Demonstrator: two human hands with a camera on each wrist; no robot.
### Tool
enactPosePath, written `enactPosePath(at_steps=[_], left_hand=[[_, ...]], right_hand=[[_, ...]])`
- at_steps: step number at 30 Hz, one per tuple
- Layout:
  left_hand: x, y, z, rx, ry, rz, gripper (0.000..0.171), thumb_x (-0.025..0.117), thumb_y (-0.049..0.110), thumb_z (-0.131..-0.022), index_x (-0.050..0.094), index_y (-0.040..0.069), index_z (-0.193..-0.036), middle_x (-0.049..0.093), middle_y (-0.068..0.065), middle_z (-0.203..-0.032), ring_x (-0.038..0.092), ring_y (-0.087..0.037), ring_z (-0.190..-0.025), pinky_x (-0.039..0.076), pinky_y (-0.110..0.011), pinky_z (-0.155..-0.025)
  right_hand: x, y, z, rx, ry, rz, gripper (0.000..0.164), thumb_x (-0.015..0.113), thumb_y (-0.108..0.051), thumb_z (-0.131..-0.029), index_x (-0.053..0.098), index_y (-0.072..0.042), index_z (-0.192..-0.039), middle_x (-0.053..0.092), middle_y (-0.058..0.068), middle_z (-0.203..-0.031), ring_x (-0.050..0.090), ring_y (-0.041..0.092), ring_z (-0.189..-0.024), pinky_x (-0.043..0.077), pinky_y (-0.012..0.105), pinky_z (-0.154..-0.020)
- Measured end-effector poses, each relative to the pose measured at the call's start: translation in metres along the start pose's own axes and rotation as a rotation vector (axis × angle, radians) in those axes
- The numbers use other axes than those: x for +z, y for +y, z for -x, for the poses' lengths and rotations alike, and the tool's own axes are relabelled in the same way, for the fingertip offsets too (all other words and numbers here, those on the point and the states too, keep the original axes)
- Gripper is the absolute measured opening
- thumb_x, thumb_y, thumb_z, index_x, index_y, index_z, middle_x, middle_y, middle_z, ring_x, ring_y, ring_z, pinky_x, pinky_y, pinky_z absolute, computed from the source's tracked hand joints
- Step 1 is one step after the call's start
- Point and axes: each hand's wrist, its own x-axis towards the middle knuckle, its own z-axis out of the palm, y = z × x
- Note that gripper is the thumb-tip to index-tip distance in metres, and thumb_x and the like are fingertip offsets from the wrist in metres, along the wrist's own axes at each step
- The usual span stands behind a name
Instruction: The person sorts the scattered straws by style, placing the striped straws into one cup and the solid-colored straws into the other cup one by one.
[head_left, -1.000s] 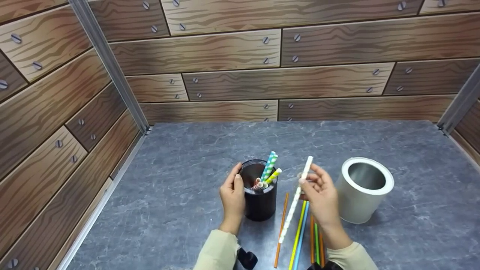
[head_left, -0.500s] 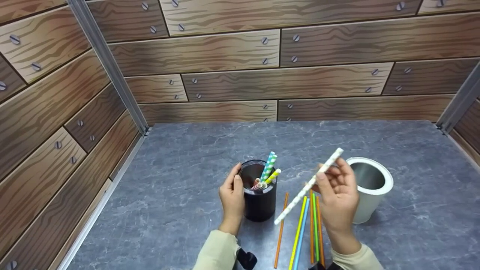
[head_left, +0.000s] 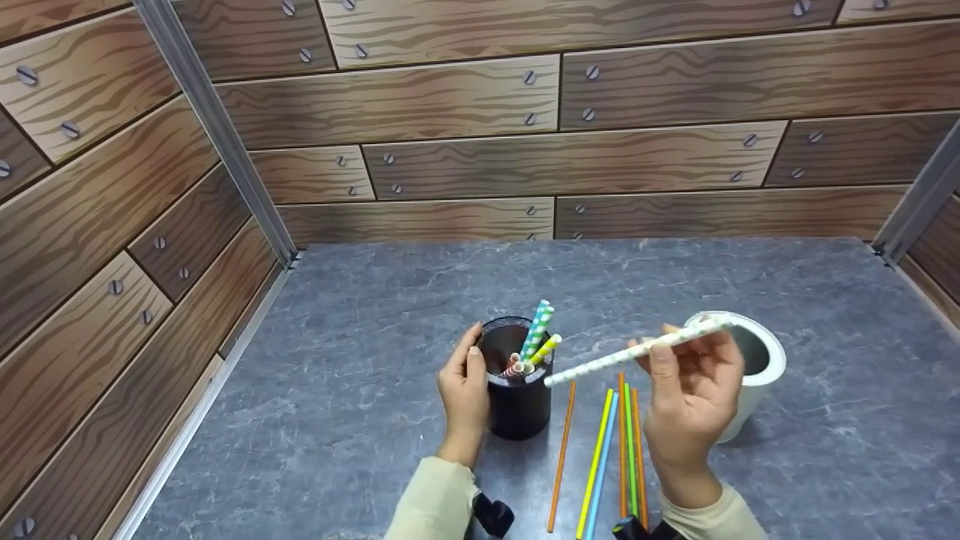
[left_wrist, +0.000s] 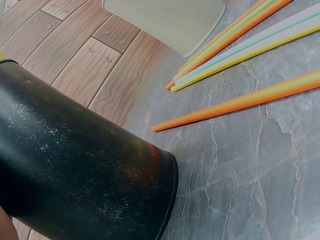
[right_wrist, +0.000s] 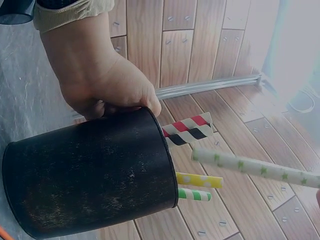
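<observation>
White green-starred paper straw (head_left: 600, 364), right hand (head_left: 691, 401) pinching; left hand (head_left: 464, 394) grips black cylindrical cup (head_left: 520, 412).
Tilt could snag its left end; depth unclear.

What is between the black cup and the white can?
In the head view, the right hand holds a white straw there; below it lie the far ends of coloured sticks.

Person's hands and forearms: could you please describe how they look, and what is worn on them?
The left hand and right hand are bare, with no gloves or rings visible. The left sleeve and right sleeve are pale beige, reaching to about the wrist. A small black device shows by the left wrist; black parts show by the right.
</observation>
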Motion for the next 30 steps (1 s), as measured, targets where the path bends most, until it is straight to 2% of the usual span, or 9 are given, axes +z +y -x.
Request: enactPosePath(at_steps=[10, 17, 26, 27, 30], left_hand=[[-0.001, 0.000, 0.000, -0.015, -0.006, 0.008, 0.031, 0.047, -0.001, -0.090, 0.062, -0.002, -0.117, 0.062, -0.015, -0.119, 0.055, -0.025, -0.115, 0.044, -0.030, -0.097], [0.000, 0.000, 0.001, -0.015, -0.006, 0.014, 0.030, 0.047, -0.001, -0.091, 0.062, -0.002, -0.117, 0.062, -0.015, -0.119, 0.055, -0.025, -0.115, 0.044, -0.030, -0.097], [0.000, 0.002, 0.000, -0.013, 0.004, 0.007, 0.030, 0.048, -0.001, -0.090, 0.062, -0.002, -0.116, 0.062, -0.015, -0.118, 0.055, -0.023, -0.114, 0.044, -0.028, -0.097], [0.000, 0.002, 0.000, -0.016, 0.000, 0.011, 0.030, 0.048, 0.000, -0.091, 0.062, -0.002, -0.117, 0.063, -0.015, -0.118, 0.057, -0.021, -0.112, 0.045, -0.026, -0.096], [-0.001, 0.001, 0.000, -0.036, -0.014, 0.038, 0.030, 0.047, 0.000, -0.092, 0.061, -0.003, -0.118, 0.068, -0.019, -0.097, 0.064, -0.012, -0.087, 0.051, -0.020, -0.077]], right_hand=[[0.002, 0.005, 0.006, -0.016, -0.038, -0.004, 0.031, 0.050, 0.022, -0.081, 0.039, 0.014, -0.109, 0.055, 0.022, -0.095, 0.062, 0.029, -0.081, 0.056, 0.034, -0.074], [0.004, 0.015, 0.016, -0.015, -0.062, 0.045, 0.027, 0.052, 0.020, -0.081, 0.040, 0.015, -0.104, 0.055, 0.020, -0.093, 0.062, 0.028, -0.082, 0.056, 0.032, -0.074], [0.006, 0.032, 0.033, 0.065, -0.143, 0.133, 0.023, 0.049, 0.024, -0.080, 0.041, 0.016, -0.100, 0.059, 0.013, -0.093, 0.063, 0.020, -0.086, 0.055, 0.027, -0.076], [0.006, 0.033, 0.035, 0.069, -0.160, 0.156, 0.023, 0.049, 0.025, -0.079, 0.040, 0.017, -0.100, 0.059, 0.013, -0.094, 0.062, 0.020, -0.087, 0.055, 0.026, -0.076], [0.003, 0.039, 0.041, 0.095, -0.205, 0.234, 0.024, 0.050, 0.025, -0.078, 0.038, 0.020, -0.099, 0.060, 0.010, -0.095, 0.062, 0.017, -0.089, 0.055, 0.023, -0.075]])
